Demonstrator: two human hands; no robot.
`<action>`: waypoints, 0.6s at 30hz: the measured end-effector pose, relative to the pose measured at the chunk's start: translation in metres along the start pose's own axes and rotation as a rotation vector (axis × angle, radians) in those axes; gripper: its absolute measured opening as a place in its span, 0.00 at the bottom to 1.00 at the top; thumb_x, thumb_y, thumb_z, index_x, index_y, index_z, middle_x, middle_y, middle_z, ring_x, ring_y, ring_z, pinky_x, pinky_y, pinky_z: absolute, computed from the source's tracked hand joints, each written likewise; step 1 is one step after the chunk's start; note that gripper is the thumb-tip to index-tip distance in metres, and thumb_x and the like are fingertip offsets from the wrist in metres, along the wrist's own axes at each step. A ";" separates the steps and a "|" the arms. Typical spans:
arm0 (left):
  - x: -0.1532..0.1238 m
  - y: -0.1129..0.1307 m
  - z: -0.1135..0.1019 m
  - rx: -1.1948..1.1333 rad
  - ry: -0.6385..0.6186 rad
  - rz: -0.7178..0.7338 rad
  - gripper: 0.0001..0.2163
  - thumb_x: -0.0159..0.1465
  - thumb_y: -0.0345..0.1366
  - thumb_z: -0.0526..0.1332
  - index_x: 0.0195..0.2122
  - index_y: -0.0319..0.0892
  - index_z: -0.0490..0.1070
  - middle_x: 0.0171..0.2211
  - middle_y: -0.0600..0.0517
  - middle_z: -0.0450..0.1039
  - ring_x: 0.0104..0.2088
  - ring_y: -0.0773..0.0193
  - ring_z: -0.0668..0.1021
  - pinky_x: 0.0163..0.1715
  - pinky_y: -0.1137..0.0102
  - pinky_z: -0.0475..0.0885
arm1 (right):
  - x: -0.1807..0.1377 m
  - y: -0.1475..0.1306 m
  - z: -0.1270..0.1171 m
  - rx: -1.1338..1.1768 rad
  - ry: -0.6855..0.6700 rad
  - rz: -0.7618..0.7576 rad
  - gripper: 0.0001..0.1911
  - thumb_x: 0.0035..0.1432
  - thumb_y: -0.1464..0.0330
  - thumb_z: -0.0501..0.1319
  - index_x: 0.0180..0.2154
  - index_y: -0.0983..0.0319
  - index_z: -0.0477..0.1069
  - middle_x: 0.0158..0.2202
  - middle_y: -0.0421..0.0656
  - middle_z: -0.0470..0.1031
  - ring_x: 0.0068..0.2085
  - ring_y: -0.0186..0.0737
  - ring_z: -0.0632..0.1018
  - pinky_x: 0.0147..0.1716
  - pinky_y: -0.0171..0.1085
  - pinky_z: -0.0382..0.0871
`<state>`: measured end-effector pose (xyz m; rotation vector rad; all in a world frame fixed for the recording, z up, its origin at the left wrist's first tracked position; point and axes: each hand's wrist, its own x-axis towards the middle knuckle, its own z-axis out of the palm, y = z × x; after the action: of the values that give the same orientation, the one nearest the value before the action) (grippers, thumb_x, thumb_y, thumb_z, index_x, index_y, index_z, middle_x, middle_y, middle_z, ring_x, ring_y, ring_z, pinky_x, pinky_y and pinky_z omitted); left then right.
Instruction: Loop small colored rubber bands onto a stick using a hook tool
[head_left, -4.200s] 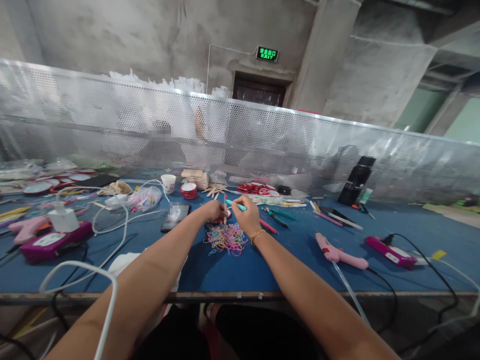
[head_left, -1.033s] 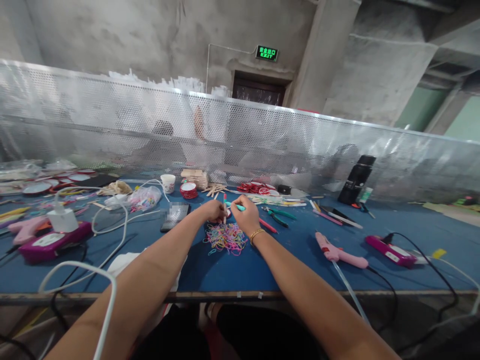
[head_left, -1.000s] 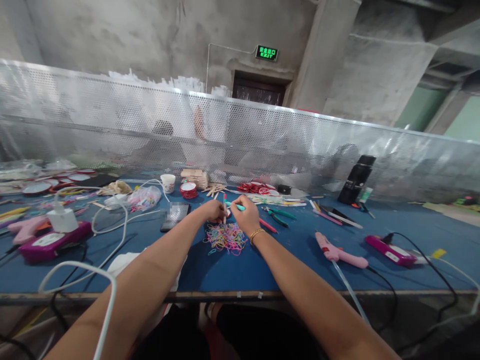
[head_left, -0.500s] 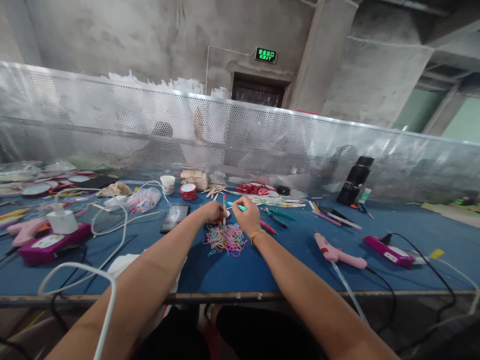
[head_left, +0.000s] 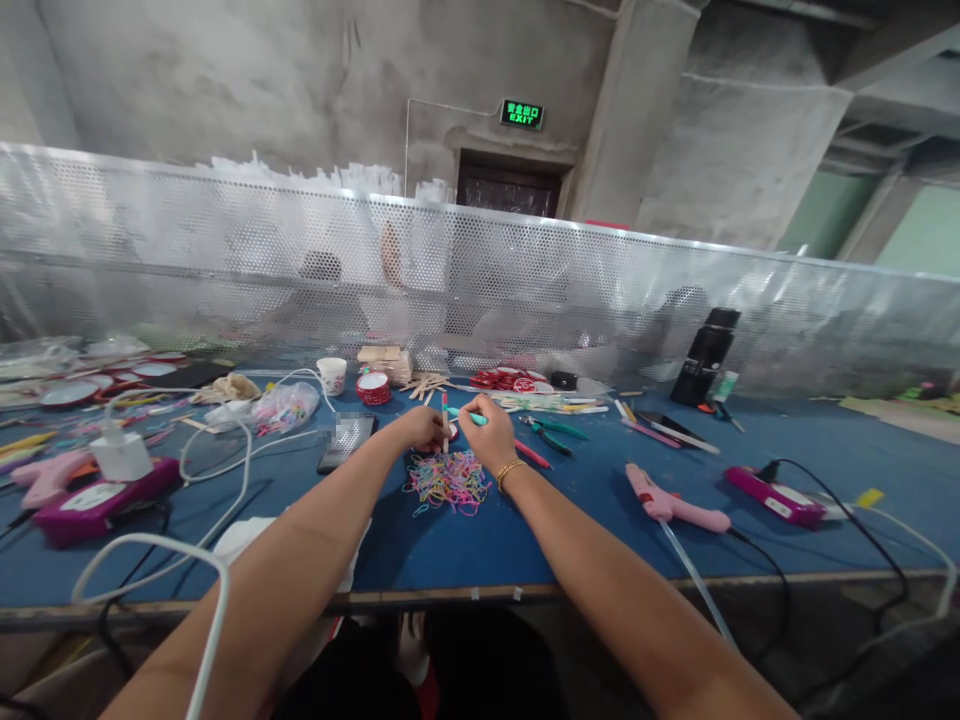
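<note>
My left hand (head_left: 425,428) is closed on an upright wooden craft stick (head_left: 445,430) with a red band near its top. In my right hand (head_left: 489,432) is a teal marker pen (head_left: 477,418), its tip end against or very close to the stick's upper part. The exact contact is too small to make out. Just below both hands lies a heap of small multicoloured wire-like loops (head_left: 448,484). A small round red-and-white piece, partly hidden, rests by the left fingers.
Behind the hands stand a stack of red-rimmed discs (head_left: 373,388), a paper cup (head_left: 332,376) and craft sticks (head_left: 427,385). A phone (head_left: 346,444) lies left. Green-handled pliers (head_left: 553,436), a pink glue gun (head_left: 671,505) and a purple power strip (head_left: 774,497) lie right. White cables cross the left side.
The view has shifted slightly. Both hands keep their holds on the craft stick and the marker pen, with only a small shift of the pen.
</note>
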<state>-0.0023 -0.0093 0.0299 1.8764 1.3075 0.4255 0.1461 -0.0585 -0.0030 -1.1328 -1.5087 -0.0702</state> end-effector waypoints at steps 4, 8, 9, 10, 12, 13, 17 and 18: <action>0.004 -0.003 0.000 -0.031 0.006 -0.005 0.04 0.57 0.33 0.66 0.29 0.39 0.73 0.19 0.55 0.73 0.21 0.70 0.75 0.22 0.79 0.68 | 0.001 0.002 0.000 0.020 -0.002 0.013 0.07 0.55 0.66 0.56 0.26 0.58 0.65 0.25 0.37 0.72 0.29 0.37 0.73 0.34 0.33 0.64; 0.006 -0.004 0.000 -0.063 0.011 0.000 0.06 0.54 0.34 0.69 0.29 0.39 0.74 0.20 0.55 0.73 0.22 0.70 0.75 0.23 0.78 0.69 | 0.001 0.001 -0.001 0.021 -0.020 0.028 0.06 0.55 0.66 0.56 0.26 0.58 0.66 0.26 0.37 0.73 0.29 0.37 0.73 0.34 0.33 0.64; 0.006 -0.004 0.000 -0.065 0.009 0.002 0.06 0.54 0.34 0.69 0.29 0.39 0.74 0.20 0.55 0.73 0.22 0.70 0.75 0.23 0.78 0.68 | 0.001 0.001 -0.002 0.019 -0.022 0.028 0.06 0.55 0.66 0.56 0.26 0.58 0.66 0.26 0.37 0.73 0.29 0.37 0.73 0.34 0.33 0.64; 0.006 -0.004 0.000 -0.067 0.009 0.004 0.06 0.54 0.34 0.69 0.29 0.39 0.74 0.20 0.55 0.73 0.22 0.70 0.75 0.23 0.78 0.68 | 0.001 0.001 -0.002 0.018 -0.024 0.026 0.06 0.55 0.66 0.56 0.26 0.58 0.66 0.26 0.37 0.73 0.30 0.37 0.73 0.35 0.34 0.64; 0.006 -0.004 0.001 -0.073 0.007 0.002 0.06 0.54 0.34 0.69 0.29 0.39 0.74 0.20 0.55 0.73 0.22 0.69 0.75 0.23 0.78 0.68 | 0.001 0.001 -0.003 0.021 -0.028 0.028 0.06 0.55 0.66 0.56 0.27 0.58 0.67 0.27 0.38 0.74 0.31 0.37 0.74 0.36 0.34 0.65; 0.005 -0.004 0.001 -0.074 0.011 -0.001 0.06 0.54 0.34 0.69 0.29 0.39 0.74 0.20 0.55 0.73 0.22 0.69 0.75 0.23 0.78 0.68 | 0.002 0.001 -0.003 0.026 -0.030 0.032 0.06 0.55 0.66 0.56 0.27 0.58 0.67 0.27 0.38 0.74 0.32 0.37 0.74 0.37 0.34 0.65; 0.004 -0.004 0.001 -0.068 0.032 0.009 0.04 0.56 0.32 0.67 0.30 0.39 0.74 0.20 0.55 0.74 0.22 0.69 0.75 0.23 0.78 0.69 | 0.002 0.003 -0.002 0.047 -0.040 0.029 0.06 0.55 0.66 0.56 0.27 0.59 0.67 0.28 0.38 0.74 0.32 0.37 0.74 0.38 0.34 0.65; 0.004 -0.004 0.001 -0.063 0.033 0.013 0.03 0.56 0.32 0.66 0.30 0.39 0.73 0.21 0.55 0.74 0.22 0.70 0.75 0.24 0.78 0.69 | 0.002 0.003 -0.002 0.047 -0.040 0.024 0.06 0.55 0.66 0.56 0.27 0.58 0.67 0.28 0.38 0.74 0.32 0.37 0.74 0.37 0.34 0.65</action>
<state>-0.0022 -0.0056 0.0252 1.8337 1.2895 0.5000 0.1499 -0.0569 -0.0024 -1.1199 -1.5239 0.0045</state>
